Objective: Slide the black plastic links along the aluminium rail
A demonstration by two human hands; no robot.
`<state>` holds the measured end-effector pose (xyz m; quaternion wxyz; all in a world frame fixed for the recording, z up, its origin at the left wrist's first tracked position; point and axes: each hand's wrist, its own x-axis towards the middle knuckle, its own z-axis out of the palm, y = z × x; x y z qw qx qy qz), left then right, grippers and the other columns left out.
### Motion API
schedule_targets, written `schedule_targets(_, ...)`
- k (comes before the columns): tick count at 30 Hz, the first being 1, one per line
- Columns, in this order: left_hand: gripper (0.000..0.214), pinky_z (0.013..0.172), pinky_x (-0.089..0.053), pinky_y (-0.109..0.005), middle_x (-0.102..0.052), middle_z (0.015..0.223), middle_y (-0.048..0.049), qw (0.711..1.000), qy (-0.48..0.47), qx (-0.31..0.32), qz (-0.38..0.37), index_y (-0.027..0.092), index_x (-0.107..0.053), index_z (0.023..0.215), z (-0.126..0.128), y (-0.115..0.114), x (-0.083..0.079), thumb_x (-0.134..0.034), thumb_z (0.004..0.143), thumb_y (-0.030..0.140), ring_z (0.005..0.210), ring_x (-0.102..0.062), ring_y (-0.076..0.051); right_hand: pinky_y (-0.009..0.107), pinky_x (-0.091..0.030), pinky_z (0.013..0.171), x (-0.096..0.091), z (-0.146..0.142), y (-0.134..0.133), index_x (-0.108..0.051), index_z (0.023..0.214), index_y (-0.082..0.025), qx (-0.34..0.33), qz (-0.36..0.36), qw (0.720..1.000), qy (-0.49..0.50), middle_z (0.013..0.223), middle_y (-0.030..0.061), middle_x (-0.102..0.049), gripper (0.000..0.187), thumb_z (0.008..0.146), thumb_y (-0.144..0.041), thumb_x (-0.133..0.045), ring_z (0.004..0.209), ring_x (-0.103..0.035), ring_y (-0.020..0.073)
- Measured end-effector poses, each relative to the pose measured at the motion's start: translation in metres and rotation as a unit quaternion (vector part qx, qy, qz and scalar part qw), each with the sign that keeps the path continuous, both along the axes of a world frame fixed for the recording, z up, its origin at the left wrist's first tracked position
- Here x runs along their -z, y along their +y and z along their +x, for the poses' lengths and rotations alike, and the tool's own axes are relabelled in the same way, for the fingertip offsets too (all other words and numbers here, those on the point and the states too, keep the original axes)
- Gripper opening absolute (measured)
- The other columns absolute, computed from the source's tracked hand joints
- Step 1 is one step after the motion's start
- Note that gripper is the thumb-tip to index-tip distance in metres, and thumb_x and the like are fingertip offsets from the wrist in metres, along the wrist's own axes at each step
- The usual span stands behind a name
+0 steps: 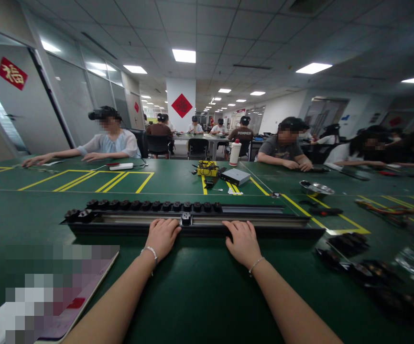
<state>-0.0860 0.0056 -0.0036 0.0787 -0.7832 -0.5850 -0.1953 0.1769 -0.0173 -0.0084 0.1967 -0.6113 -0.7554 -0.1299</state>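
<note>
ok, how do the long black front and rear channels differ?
Load: the long black front channel has one small black block mid-length, more blocks at its left end; the long black rear channel carries a tight row.
Contact: left hand and right hand rest on the front channel; neither seems to touch the rear channel.
Shared: straight, bare toward the right.

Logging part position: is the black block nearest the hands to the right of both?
No, the black block sits in the rail between the left hand and right hand, closer to the left.
</note>
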Motion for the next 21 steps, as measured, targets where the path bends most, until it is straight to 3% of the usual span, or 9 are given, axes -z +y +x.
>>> schedule_targets(21, 0.031, 0.086, -0.028, -0.035, -0.064, 0.089, 0.0009, 1.0, 0.002, -0.004, -0.019, 0.029, -0.057, 0.091, -0.0001, 0.0013, -0.0031, -0.029, 0.087, 0.038, 0.086, -0.051, -0.016, 0.039, -0.016, 0.1, -0.001, -0.0002, -0.0002, -0.05, 0.117, -0.028, -0.001, -0.002, 1.0, -0.001, 0.105, 0.0036, -0.057, 0.042, 0.075, -0.024, -0.047, 0.1, -0.045, 0.0188)
